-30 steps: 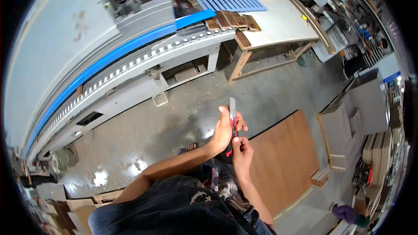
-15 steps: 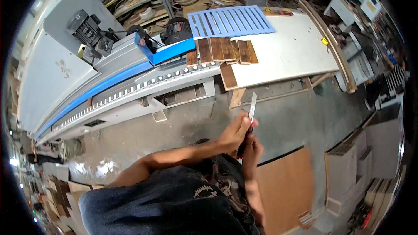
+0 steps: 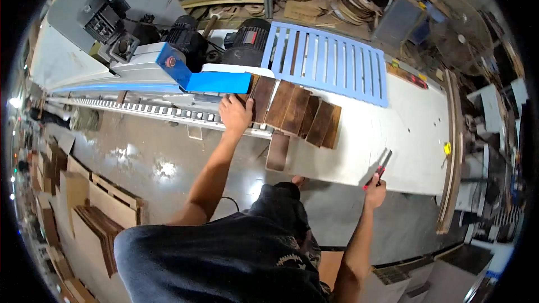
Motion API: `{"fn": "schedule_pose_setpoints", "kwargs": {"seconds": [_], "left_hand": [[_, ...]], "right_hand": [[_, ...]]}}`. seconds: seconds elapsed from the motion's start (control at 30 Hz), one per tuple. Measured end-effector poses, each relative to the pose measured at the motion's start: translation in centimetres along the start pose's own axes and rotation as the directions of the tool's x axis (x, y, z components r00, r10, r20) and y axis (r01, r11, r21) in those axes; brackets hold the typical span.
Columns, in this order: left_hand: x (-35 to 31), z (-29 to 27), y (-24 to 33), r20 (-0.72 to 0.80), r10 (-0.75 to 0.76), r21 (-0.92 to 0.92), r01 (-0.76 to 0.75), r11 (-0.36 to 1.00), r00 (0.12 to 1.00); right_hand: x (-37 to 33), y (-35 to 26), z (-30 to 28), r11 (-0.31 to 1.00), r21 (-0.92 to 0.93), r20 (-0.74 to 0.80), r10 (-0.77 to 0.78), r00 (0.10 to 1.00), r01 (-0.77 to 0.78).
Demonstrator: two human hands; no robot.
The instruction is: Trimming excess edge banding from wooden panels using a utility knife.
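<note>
My right hand point(image 3: 375, 192) holds a red-and-black utility knife point(image 3: 383, 169) over the near edge of the white tabletop point(image 3: 401, 134). Its blade points up and away from me. At the end of the blue guard point(image 3: 219, 82), my left hand point(image 3: 236, 115) has its fingers curled at the near end of a dark brown wooden board, mostly hidden by the hand. Beside it lies a row of similar brown boards point(image 3: 292, 109), some overlapping. One more brown board point(image 3: 277, 151) lies nearer me at the table's corner.
A blue slatted plastic panel point(image 3: 325, 62) rests at the back of the table. Black motors point(image 3: 247, 42) and a roller track point(image 3: 151, 110) belong to the machine at left. A yellow tape measure point(image 3: 447, 148) sits near a long wooden rail point(image 3: 452, 168) at right.
My hands were together around the knife in front of my body. Now the left has gone forward to the boards, while the right has carried the knife over the table's edge. I am nearer the table.
</note>
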State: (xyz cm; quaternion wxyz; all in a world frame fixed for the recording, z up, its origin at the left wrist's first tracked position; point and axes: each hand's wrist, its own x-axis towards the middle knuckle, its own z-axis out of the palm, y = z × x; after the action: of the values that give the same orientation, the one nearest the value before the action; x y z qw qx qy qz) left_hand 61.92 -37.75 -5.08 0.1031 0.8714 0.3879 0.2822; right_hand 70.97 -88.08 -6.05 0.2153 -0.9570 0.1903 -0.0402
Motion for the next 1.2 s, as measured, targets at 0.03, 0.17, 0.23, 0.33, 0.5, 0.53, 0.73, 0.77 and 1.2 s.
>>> {"fn": "schedule_pose_setpoints", "kwargs": {"seconds": [0.03, 0.17, 0.23, 0.33, 0.5, 0.53, 0.73, 0.77, 1.2], "left_hand": [[0.1, 1.1, 0.6, 0.011, -0.040, 0.010, 0.039, 0.999, 0.999], [-0.2, 1.9, 3.7, 0.052, -0.157, 0.123, 0.150, 0.981, 0.986], [-0.7, 1.1, 3.7, 0.047, -0.222, 0.191, 0.209, 0.959, 0.974], [-0.2, 1.5, 6.0, 0.102, -0.223, 0.091, 0.214, 0.973, 0.969], [-1.2, 1.4, 10.3, 0.294, -0.354, -0.120, 0.402, 0.908, 0.888], [-1.4, 1.2, 10.7, 0.287, -0.368, -0.109, 0.412, 0.905, 0.884], [-2.3, 0.7, 12.4, 0.253, -0.495, -0.269, 0.552, 0.789, 0.831], [-1.8, 0.0, 13.9, 0.308, -0.433, -0.207, 0.504, 0.839, 0.847], [-5.8, 2.5, 18.1, 0.295, -0.158, -0.093, 0.193, 0.977, 0.942]], "right_hand": [[2.1, 0.1, 0.4, 0.997, -0.066, 0.037, 0.039, 0.999, -0.037], [6.1, -2.4, 1.8, 0.923, -0.316, -0.091, -0.261, 0.961, 0.220], [4.5, -8.4, 1.7, 0.912, 0.041, 0.062, -0.411, 0.910, 0.409], [3.4, -12.3, 6.9, 0.804, 0.106, 0.270, -0.590, 0.761, 0.585], [-0.4, -20.6, 10.6, 0.900, -0.017, 0.541, -0.359, 0.761, 0.437], [-0.9, -21.5, 11.0, 0.888, -0.079, 0.430, -0.380, 0.819, 0.453], [1.1, -20.9, 11.9, 0.929, 0.168, 0.509, -0.368, 0.778, 0.329], [1.9, -20.0, 12.8, 0.917, 0.237, 0.458, -0.396, 0.796, 0.320], [0.7, -22.3, 12.0, 0.914, 0.290, 0.463, -0.393, 0.795, 0.284]]}}
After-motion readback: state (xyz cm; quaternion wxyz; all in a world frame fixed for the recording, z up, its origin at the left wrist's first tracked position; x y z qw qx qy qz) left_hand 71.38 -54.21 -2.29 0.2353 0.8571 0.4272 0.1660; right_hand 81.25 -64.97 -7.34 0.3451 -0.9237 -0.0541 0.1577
